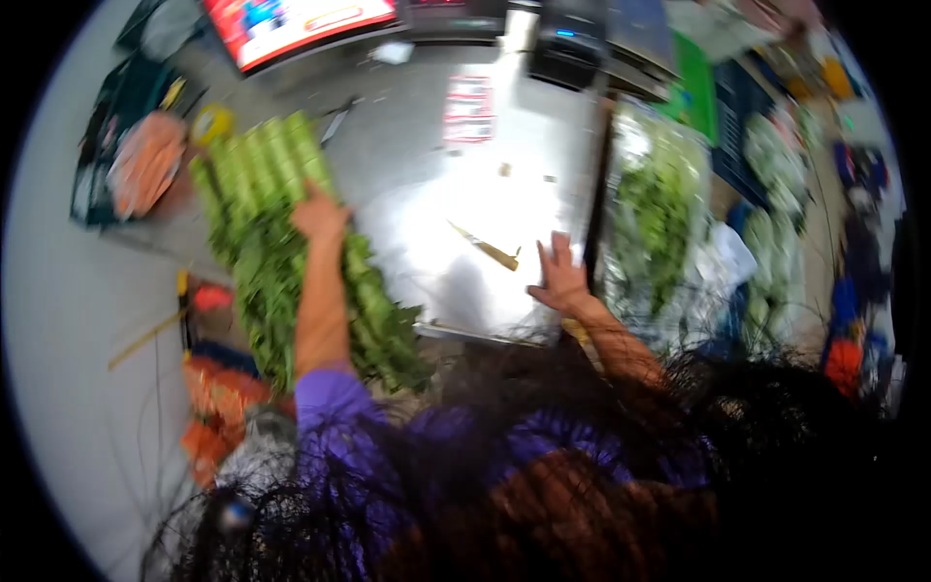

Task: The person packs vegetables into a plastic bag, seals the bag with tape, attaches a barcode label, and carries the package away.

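Observation:
My left hand point(320, 215) lies on a bundle of thick, pale green leafy stalks point(267, 160) at the left of the metal table. Its index finger stretches along the stalks and the thumb stands apart; the other fingers are blurred. The leaves point(267, 281) hang towards me, on both sides of my left forearm. My right hand point(560, 279) rests with spread fingers at the right front of the metal tabletop point(407, 194), holding nothing. Left of it lies a thin yellowish-brown piece, like a small knife point(490, 247); blur hides its exact kind.
Bagged leafy greens point(664, 209) stand to the right. A sheet of red-and-white labels point(469, 109) lies at the back, before a black device point(567, 44) and a lit screen point(301, 24). A roll of yellow tape point(211, 124) and bagged carrots point(148, 165) are at left.

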`<state>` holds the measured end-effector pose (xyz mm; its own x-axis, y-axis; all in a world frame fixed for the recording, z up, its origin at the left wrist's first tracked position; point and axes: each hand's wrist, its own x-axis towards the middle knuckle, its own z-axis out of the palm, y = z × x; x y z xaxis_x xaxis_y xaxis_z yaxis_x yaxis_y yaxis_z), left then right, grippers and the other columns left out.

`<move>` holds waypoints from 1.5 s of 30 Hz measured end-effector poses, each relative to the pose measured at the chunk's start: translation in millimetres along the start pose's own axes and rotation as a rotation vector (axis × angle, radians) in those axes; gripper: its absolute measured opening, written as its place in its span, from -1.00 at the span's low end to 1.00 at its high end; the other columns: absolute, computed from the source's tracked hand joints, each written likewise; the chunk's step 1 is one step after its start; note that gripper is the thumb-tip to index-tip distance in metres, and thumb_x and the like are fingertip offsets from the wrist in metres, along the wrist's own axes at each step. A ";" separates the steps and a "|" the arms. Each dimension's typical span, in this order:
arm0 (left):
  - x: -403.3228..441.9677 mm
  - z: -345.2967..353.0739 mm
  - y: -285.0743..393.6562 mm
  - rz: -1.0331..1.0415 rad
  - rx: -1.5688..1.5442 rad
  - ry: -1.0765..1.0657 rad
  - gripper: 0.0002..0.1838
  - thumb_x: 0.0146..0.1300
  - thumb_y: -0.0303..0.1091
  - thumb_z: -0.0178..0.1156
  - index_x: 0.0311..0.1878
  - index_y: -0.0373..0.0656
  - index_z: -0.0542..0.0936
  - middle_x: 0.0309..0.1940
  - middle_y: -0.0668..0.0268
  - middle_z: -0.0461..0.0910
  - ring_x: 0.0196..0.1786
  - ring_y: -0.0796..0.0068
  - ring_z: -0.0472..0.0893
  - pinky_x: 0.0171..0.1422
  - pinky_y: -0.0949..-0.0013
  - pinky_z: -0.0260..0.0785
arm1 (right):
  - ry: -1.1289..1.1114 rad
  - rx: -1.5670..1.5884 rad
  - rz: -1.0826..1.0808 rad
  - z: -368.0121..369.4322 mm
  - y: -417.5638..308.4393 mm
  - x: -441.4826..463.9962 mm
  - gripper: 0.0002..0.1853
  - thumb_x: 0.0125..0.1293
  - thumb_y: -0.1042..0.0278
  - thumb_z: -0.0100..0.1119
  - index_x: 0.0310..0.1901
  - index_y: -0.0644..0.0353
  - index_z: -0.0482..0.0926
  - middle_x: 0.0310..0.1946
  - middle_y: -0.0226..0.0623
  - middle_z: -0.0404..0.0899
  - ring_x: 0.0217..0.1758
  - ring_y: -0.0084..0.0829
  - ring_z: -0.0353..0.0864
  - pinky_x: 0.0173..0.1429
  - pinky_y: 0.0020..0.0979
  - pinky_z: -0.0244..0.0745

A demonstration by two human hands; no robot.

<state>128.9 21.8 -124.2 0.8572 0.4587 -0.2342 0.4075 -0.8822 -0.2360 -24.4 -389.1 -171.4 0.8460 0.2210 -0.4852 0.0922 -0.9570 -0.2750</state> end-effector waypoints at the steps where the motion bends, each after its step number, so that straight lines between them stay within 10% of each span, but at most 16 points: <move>1: 5.6 8.0 0.7 0.013 0.020 -0.007 0.15 -0.13 0.18 0.35 0.40 -0.26 -0.03 -0.14 -0.03 0.57 -0.12 0.14 0.58 -0.04 0.15 0.37 | 0.101 0.079 -0.071 14.7 12.1 3.8 0.02 -0.03 -0.18 0.25 0.42 0.00 -0.05 0.44 0.01 -0.30 0.51 -0.01 -0.30 0.25 0.22 0.09; 6: -20.5 1.6 -13.3 0.131 -0.484 0.058 0.06 -0.12 0.01 0.25 0.43 -0.10 -0.04 -0.09 -0.14 0.53 -0.06 -0.14 0.52 0.03 0.03 0.35 | 0.114 0.097 -0.097 10.7 25.5 -7.0 0.03 -0.06 -0.13 0.28 0.41 0.00 -0.03 0.45 -0.07 -0.28 0.52 -0.05 -0.35 0.27 0.24 0.04; 11: -47.3 -29.8 -4.8 0.259 -1.191 0.233 -0.19 0.09 -0.43 0.19 0.42 -0.08 0.08 0.06 0.13 0.47 -0.11 0.27 0.51 -0.05 0.28 0.38 | 0.076 0.168 -0.139 6.3 25.9 -11.4 0.05 -0.12 -0.04 0.33 0.41 0.03 -0.02 0.44 -0.02 -0.29 0.51 -0.03 -0.36 0.30 0.23 0.02; 14: -91.5 -121.0 9.9 0.254 -1.396 0.103 -0.33 0.16 -0.39 0.18 0.33 -0.17 0.17 -0.25 0.21 0.50 -0.40 0.45 0.49 -0.40 0.39 0.38 | 0.000 0.359 -0.261 7.8 42.8 -4.5 0.05 -0.12 -0.13 0.30 0.40 -0.02 0.00 0.44 0.00 -0.40 0.51 -0.01 -0.49 0.33 0.25 -0.20; 19: -73.5 -189.7 8.3 0.457 -1.773 -0.305 -0.62 0.26 -0.26 0.12 0.06 -0.23 0.35 -0.33 0.26 0.48 -0.41 0.49 0.48 -0.45 0.46 0.36 | -0.039 0.867 -0.400 -61.5 45.8 -24.3 -0.37 0.08 0.02 0.21 0.19 0.11 0.40 0.14 -0.19 0.44 0.24 -0.18 0.35 0.28 -0.14 0.21; 20: -102.1 -225.5 39.9 0.484 -1.829 -0.341 -0.64 0.27 -0.23 0.11 0.03 -0.23 0.36 -0.33 0.26 0.48 -0.41 0.50 0.48 -0.45 0.47 0.36 | 0.056 0.946 -0.445 -85.0 40.1 -39.4 -0.49 0.17 0.13 0.17 0.14 0.17 0.44 0.07 -0.14 0.50 0.15 -0.22 0.45 0.22 -0.38 0.33; 23: -165.8 -283.3 144.7 0.482 -2.029 -0.314 -0.66 0.27 -0.19 0.10 -0.02 -0.21 0.37 -0.34 0.26 0.48 -0.38 0.51 0.48 -0.43 0.49 0.39 | -0.245 1.546 -0.683 -147.4 34.1 -67.1 -0.21 0.14 -0.02 0.27 0.33 0.05 0.14 0.22 -0.17 0.32 0.26 -0.27 0.33 0.32 -0.26 0.23; 29: -247.1 -267.6 358.5 0.804 -1.923 -0.248 -0.75 0.24 -0.35 0.11 -0.09 -0.17 0.30 -0.38 0.25 0.47 -0.48 0.48 0.50 -0.39 0.41 0.49 | 0.362 1.382 -0.527 -199.1 111.6 -103.1 0.00 -0.04 0.22 0.43 0.40 -0.09 -0.02 0.23 -0.11 0.29 0.25 -0.24 0.33 0.32 -0.24 0.26; 33: -296.8 -209.2 442.9 0.842 -1.517 -0.463 -0.50 0.33 -0.11 0.03 0.21 -0.17 0.18 -0.09 0.12 0.48 -0.10 0.33 0.51 -0.03 0.29 0.41 | 0.465 1.183 -0.227 -163.2 205.1 -143.3 -0.09 -0.01 0.47 0.30 0.39 0.02 0.03 0.27 -0.12 0.24 0.30 -0.28 0.28 0.36 -0.31 0.19; 37: -301.0 -77.5 469.0 1.321 -0.632 -0.301 -0.38 0.32 -0.06 -0.02 0.34 -0.20 0.20 0.24 -0.01 0.29 0.32 0.13 0.26 0.42 0.14 0.06 | 0.365 1.216 0.054 -83.9 278.3 -191.1 -0.11 0.00 0.56 0.23 0.40 0.08 0.03 0.27 -0.16 0.27 0.30 -0.32 0.27 0.36 -0.36 0.16; 41: -327.3 9.8 440.8 1.482 -0.132 -0.121 -0.26 0.10 0.16 0.16 0.28 -0.06 0.32 0.16 0.15 0.39 0.29 0.19 0.30 0.45 -0.18 -0.25 | 0.178 1.459 0.365 -46.4 280.8 -215.7 -0.13 -0.04 0.61 0.18 0.39 0.14 0.07 0.26 -0.13 0.28 0.31 -0.31 0.26 0.35 -0.39 0.14; 45: -336.3 23.8 415.2 1.570 0.194 -0.238 -0.17 -0.07 0.24 0.26 0.26 0.01 0.36 0.03 0.22 0.46 0.25 0.21 0.32 0.41 -0.30 -0.33 | 0.307 1.222 0.194 11.9 290.6 -215.9 -0.15 -0.04 0.61 0.19 0.37 0.15 0.11 0.23 -0.13 0.32 0.28 -0.31 0.30 0.34 -0.41 0.15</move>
<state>2.4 -496.1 -166.0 0.2953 -0.8261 -0.4799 -0.8499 -0.4566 0.2630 -186.5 -712.7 -156.4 0.8926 -0.1117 -0.4367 -0.4491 -0.1372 -0.8829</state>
